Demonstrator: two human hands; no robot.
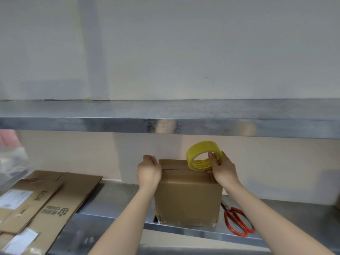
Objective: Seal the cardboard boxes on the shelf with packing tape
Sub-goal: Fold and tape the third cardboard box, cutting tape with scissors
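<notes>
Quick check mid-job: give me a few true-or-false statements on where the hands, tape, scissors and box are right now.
1. The right hand holds the yellow tape roll at the top of the cardboard box. True.
2. The scissors lie left of the box. False: they lie on the shelf to its right.
3. The left hand holds the box's top left corner. True.
4. The box lies flattened. False: it stands assembled; the flattened cardboard lies to its left.

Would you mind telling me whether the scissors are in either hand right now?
No, the scissors lie on the shelf beside the box, and the right hand holds the tape roll.
</notes>
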